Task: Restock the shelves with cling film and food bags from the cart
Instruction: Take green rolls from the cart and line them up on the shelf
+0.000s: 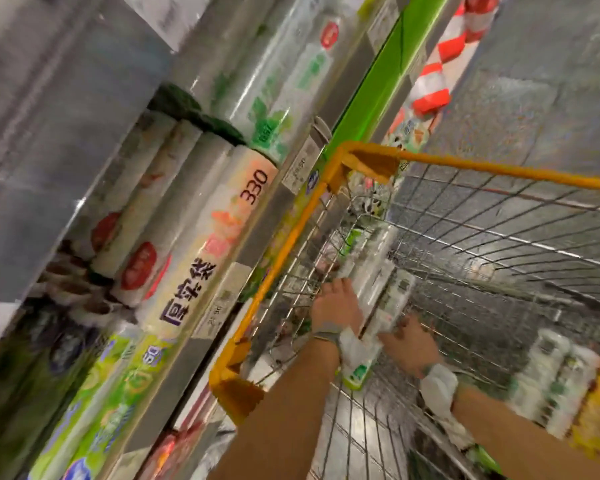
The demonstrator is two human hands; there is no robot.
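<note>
Orange-rimmed wire cart [371,161] at lower right holds white-and-green rolls [376,261]; my left hand [336,301] and right hand [409,336] both curl their fingers round those rolls.

A wire cart [499,168] with an orange rim fills 3 to 5 o'clock, just beside the shelf [284,199]. Inside it, a blurred pack [371,278] of white, green-labelled rolls tilts, held by the left hand [336,303] and right hand [409,337]. At 9 o'clock, shelved bag rolls [215,244] lie side by side, one marked 330.
</note>
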